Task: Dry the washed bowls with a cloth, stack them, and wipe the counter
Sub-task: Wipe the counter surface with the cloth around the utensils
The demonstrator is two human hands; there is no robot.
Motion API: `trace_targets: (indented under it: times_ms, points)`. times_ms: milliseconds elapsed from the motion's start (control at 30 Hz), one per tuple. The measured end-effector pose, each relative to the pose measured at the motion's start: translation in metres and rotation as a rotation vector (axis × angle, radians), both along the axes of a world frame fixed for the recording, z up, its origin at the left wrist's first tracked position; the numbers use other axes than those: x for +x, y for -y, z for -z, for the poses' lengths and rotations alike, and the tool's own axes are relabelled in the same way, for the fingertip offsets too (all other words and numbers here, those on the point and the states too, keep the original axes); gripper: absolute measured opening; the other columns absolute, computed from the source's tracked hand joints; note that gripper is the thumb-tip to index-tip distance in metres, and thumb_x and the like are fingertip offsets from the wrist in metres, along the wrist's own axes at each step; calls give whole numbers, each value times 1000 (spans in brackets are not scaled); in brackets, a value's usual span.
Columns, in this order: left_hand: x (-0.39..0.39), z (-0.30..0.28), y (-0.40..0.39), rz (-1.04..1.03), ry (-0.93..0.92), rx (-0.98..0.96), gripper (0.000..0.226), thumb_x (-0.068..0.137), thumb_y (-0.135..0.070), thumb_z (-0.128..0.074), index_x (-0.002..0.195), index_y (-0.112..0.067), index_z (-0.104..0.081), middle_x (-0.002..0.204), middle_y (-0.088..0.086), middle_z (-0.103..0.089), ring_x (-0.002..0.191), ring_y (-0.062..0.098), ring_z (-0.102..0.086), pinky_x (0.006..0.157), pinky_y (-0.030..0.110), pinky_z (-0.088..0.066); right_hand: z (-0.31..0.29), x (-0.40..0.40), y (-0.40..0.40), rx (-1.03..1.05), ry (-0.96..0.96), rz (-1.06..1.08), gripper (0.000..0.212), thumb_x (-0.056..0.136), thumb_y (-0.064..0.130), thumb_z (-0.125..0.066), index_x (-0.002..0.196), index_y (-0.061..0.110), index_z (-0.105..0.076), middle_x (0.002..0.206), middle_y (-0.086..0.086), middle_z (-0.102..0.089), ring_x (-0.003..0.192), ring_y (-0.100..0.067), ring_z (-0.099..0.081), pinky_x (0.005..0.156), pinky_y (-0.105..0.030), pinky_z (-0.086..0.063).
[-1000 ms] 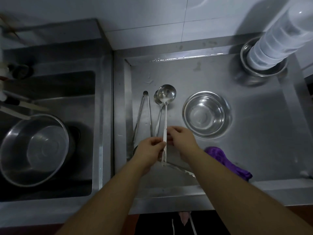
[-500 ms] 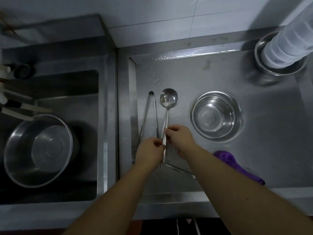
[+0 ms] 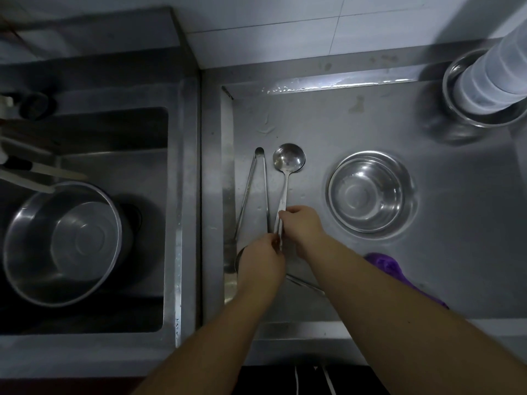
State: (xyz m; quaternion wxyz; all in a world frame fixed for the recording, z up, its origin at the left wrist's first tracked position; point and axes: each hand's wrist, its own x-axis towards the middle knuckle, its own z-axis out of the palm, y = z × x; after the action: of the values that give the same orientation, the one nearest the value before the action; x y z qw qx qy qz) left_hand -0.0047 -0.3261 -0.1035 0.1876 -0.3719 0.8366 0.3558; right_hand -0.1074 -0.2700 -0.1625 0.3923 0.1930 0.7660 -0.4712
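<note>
A steel ladle [image 3: 288,161] lies on the steel counter [image 3: 356,126], bowl end away from me. My right hand [image 3: 302,229] pinches its handle about midway, and my left hand [image 3: 262,260] pinches the near end of the handle. A stack of steel bowls [image 3: 369,192] sits upright to the right of the ladle. A purple cloth [image 3: 385,265] lies crumpled on the counter, partly hidden behind my right forearm. Steel tongs [image 3: 256,189] lie just left of the ladle.
A large steel bowl [image 3: 61,243] sits in the sink [image 3: 119,132] on the left, with knives [image 3: 34,172] resting across the sink. A tall stack of translucent containers [image 3: 490,78] stands in a steel bowl [image 3: 456,109] at the back right. Another utensil's handle [image 3: 303,282] shows under my hands.
Two ladle heads showed side by side a second ago; now only one shows, lying flat on the counter. Both hands stayed on the handle.
</note>
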Motion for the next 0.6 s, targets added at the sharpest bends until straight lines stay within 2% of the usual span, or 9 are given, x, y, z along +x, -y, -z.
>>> trace_targets:
  times_ms: [100,167,233,333,367,500,600]
  points:
    - [7,-2,0,-51,-38,-6,18,99,-19,-60,106,-23,-76,90,-5,-73,80,13,-64,70,30,-50,-1,1,0,-11,18,44,20,95,11,-64,80,14,-77,81,-9,-77,78,-26,-72,71,-39,-62]
    - [11,-4,2,-82,-56,12,19,99,-23,-62,113,-25,-76,98,-6,-75,82,8,-61,69,25,-46,-2,1,0,-26,20,48,19,93,10,-63,81,11,-77,80,-9,-77,78,-30,-72,69,-39,-61]
    - [16,-6,3,-96,-57,38,23,100,-25,-62,119,-27,-74,105,-9,-75,89,6,-64,73,22,-47,-3,0,-3,-38,25,63,18,94,10,-64,81,12,-76,84,-13,-77,83,-33,-75,76,-44,-64]
    - [19,-11,4,-121,-73,67,26,100,-25,-62,123,-27,-73,111,-11,-75,98,5,-67,81,22,-50,-10,0,-9,-103,41,134,22,97,7,-67,77,14,-74,79,-12,-73,66,-22,-71,62,-33,-62]
    - [18,-12,4,-130,-82,76,26,100,-26,-63,124,-27,-73,112,-10,-75,98,5,-67,82,21,-50,-12,0,-12,-131,52,150,22,97,7,-69,77,14,-74,79,-13,-73,66,-21,-70,63,-32,-62]
    - [8,-17,-7,-126,-80,133,27,98,-31,-66,123,-26,-75,109,-10,-77,97,5,-69,85,24,-52,-22,-2,-29,-213,93,195,16,95,8,-73,81,12,-79,90,-18,-78,81,-31,-71,88,-51,-63]
    - [3,-21,-22,-113,-70,189,22,97,-33,-68,117,-29,-77,91,-18,-74,86,-1,-70,81,25,-58,-30,-3,-50,-232,70,206,15,95,8,-74,82,14,-79,93,-20,-79,85,-31,-74,90,-51,-63]
